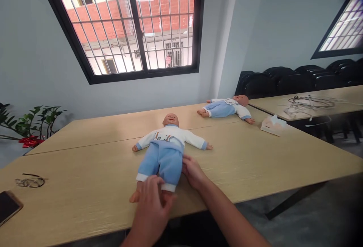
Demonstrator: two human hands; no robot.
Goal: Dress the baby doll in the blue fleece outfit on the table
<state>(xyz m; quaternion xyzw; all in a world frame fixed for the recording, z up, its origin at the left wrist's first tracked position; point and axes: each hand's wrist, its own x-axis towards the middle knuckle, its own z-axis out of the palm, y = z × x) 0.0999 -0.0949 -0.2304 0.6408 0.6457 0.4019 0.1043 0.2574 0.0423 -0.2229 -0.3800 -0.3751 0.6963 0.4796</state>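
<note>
A baby doll (167,145) in a white top and light blue trousers lies on its back on the wooden table (85,171), arms spread, head toward the window. My left hand (151,201) rests over the doll's feet and trouser cuffs, fingers curled round them. My right hand (193,171) touches the right side of the blue trousers at the hip, fingers pressed against the fabric.
A second doll (227,108) in the same clothes lies farther back on the right. A tissue box (272,125) sits near it. Glasses (30,181) and a phone (8,206) lie at the left. Cables (309,103) cover another table, with black chairs (297,79) behind. A plant (31,124) stands at left.
</note>
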